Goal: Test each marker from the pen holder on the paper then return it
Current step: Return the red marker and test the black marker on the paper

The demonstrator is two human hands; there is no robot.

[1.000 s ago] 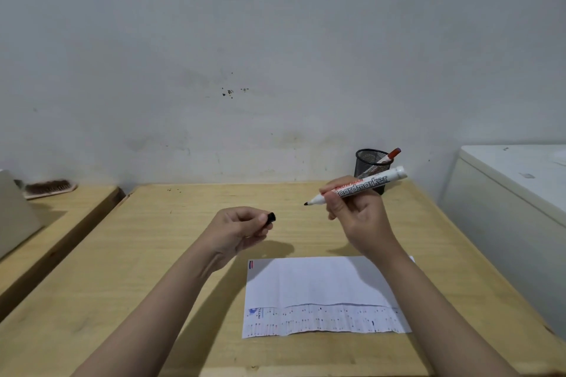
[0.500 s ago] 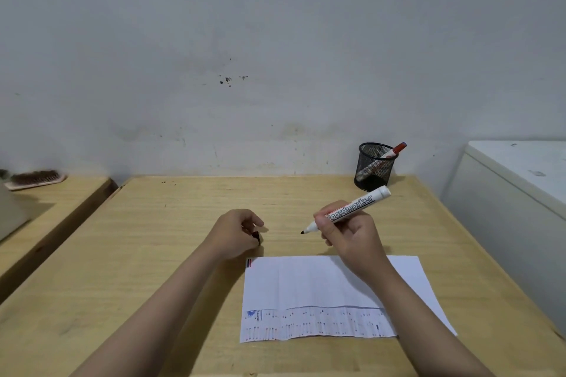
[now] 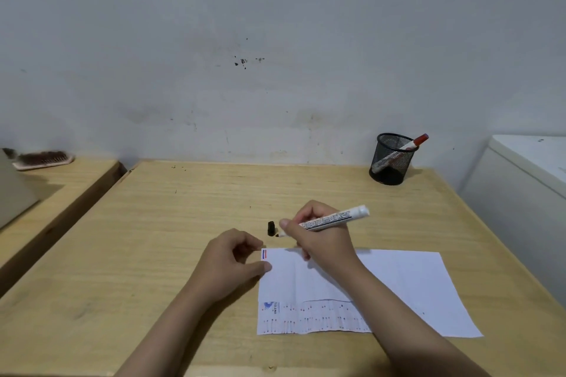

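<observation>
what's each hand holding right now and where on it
The right hand grips the uncapped black whiteboard marker around the front of its barrel, near the tip. The left hand holds nothing; it presses the paper's left edge.

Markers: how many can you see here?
2. One white marker, uncapped, is held in the right hand above the paper's far edge. One red-capped marker leans in the mesh pen holder at the table's far right. More could be hidden inside it.
</observation>
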